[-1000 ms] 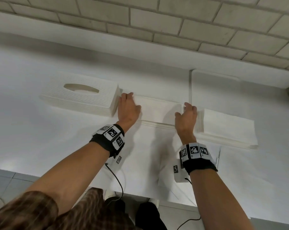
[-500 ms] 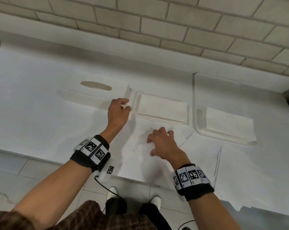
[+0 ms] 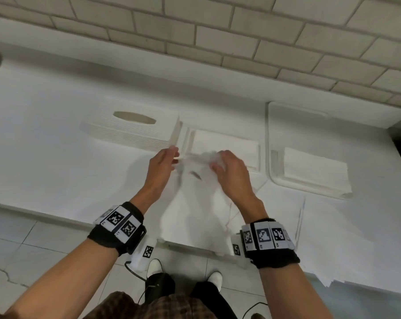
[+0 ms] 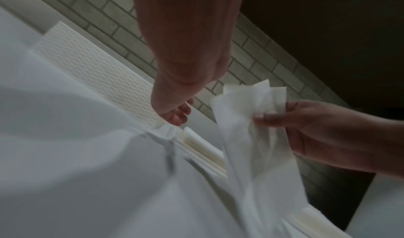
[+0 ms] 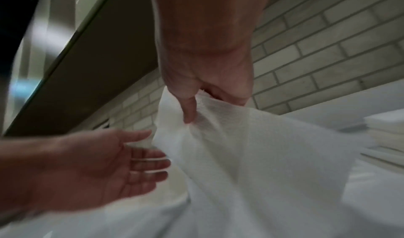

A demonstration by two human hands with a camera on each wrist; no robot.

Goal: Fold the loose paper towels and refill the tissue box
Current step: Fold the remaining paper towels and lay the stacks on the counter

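Now the towel [image 3: 195, 203] hangs from the right hand [image 3: 231, 173], thumb and fingers pinching its bunched top edge above the counter [image 3: 57, 169], in front of the box [image 3: 130, 130] and the stack [image 3: 224, 143] in its tray. Motion blur smears the sheet's lower part. Just beside it, the left hand [image 3: 160, 166] is open, fingers [image 5: 150, 162] relaxed and straight, palm facing the sheet, holding nothing.

Motion blur smears the paper towel [image 3: 196, 180] and both hands' fingertips.
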